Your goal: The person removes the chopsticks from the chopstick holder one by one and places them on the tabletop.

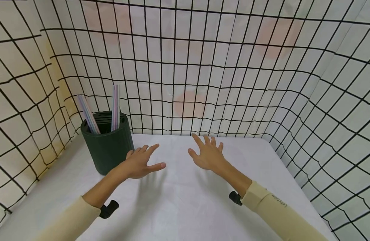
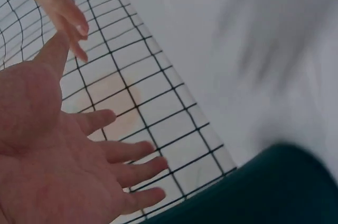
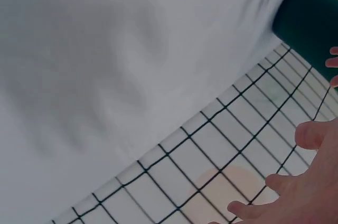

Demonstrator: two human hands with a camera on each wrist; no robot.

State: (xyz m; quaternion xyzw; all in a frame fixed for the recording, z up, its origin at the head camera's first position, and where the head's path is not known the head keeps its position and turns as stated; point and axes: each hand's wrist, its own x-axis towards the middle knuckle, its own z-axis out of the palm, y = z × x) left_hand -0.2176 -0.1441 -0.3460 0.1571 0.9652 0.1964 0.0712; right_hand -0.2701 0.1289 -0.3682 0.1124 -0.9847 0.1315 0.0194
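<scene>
My left hand (image 1: pixel 138 164) hovers over the white tabletop with fingers spread and nothing in it. Just to its left stands a dark green round holder (image 1: pixel 107 147), its rim overlapped by no hand. Two bundles of pale pastel sticks, one leaning left (image 1: pixel 89 115) and one nearly upright (image 1: pixel 115 108), stick up out of the holder. To the right, my right hand (image 1: pixel 209 156) is held above the table, fingers apart and empty. In the left wrist view the left palm (image 2: pixel 58 171) faces the camera, with the green holder (image 2: pixel 269 192) close below.
A black wire grid (image 1: pixel 185 73) rises along the back and both sides of the table. The white tabletop (image 1: pixel 178 201) carries soft shadows of both hands. Small black wrist cameras (image 1: pixel 109 209) are strapped at the sleeve cuffs.
</scene>
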